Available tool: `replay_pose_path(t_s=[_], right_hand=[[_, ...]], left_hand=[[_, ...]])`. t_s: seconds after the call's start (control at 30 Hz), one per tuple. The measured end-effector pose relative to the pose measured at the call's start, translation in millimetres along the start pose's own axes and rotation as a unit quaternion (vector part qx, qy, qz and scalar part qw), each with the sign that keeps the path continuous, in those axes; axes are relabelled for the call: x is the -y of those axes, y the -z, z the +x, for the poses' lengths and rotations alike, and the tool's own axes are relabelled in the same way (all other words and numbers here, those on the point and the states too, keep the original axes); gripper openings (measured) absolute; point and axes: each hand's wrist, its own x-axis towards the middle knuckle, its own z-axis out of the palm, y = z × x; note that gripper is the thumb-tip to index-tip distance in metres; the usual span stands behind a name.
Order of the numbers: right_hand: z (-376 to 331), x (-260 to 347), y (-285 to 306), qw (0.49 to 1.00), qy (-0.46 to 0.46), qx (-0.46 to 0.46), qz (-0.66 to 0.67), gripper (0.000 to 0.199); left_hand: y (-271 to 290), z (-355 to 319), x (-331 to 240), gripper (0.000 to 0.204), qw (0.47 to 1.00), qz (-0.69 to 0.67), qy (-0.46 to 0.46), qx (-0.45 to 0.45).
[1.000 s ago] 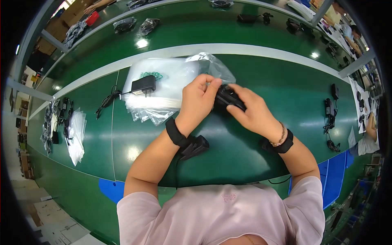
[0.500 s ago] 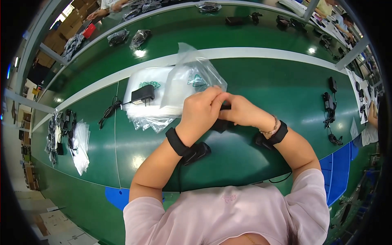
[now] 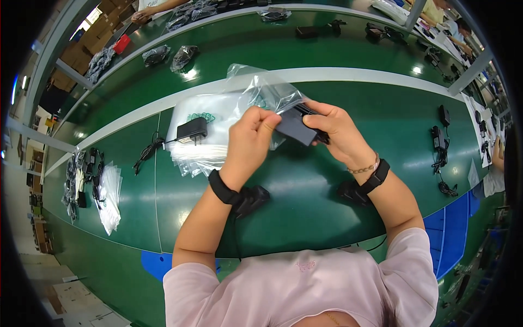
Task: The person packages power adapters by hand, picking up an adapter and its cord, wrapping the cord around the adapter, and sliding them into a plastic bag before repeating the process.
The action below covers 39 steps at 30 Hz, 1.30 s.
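My left hand [image 3: 251, 139] pinches the mouth edge of a clear plastic bag [image 3: 259, 82], which stretches away toward the far side. In my right hand [image 3: 340, 131] is a black power adapter [image 3: 295, 127] with its cable bundled along it. One end of the adapter reaches into the bag's mouth; the near end is outside it. Left of my hands lies a stack of clear bags [image 3: 204, 150] with green print. On that stack rests a black plug-in adapter [image 3: 192, 128], its prongs showing and its cable [image 3: 148, 152] running left.
At the left lie bagged cables [image 3: 71, 185] and a pile of narrow clear bags [image 3: 110, 199]. Adapters with cables [image 3: 439, 139] lie at the right. A white ledge [image 3: 348, 73] crosses behind; bagged adapters [image 3: 184, 58] sit beyond it. A blue bin [image 3: 449, 234] stands lower right.
My hands have moved apart, and the adapter has come into clear view, held in the right hand at the bag's mouth. The bag has tipped lower.
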Motion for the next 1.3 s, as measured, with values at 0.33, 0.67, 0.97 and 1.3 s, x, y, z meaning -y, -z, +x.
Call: replay_pose_path(t_s=[0.33,0.67,0.97,1.3], right_hand=[[20,20,-21,0.990,-0.098,0.051,0.091,0.028],[16,11,-55,0.983,0.138,0.068,0.103,0.037],[20,-12,-46,0.877,0.380,0.080,-0.283,0.046],[42,10,-59,0.953,0.261,0.089,-0.120,0.050]], left_hand=[[-9,-19,-19,0.015,0.992,-0.030,-0.109,-0.049],[0,-16,-32,0.014,0.987,-0.031,-0.151,-0.044],[1,-20,-43,0.006,0.893,0.120,-0.411,-0.140],[-8,-14,-54,0.015,0.941,0.110,-0.312,-0.065]])
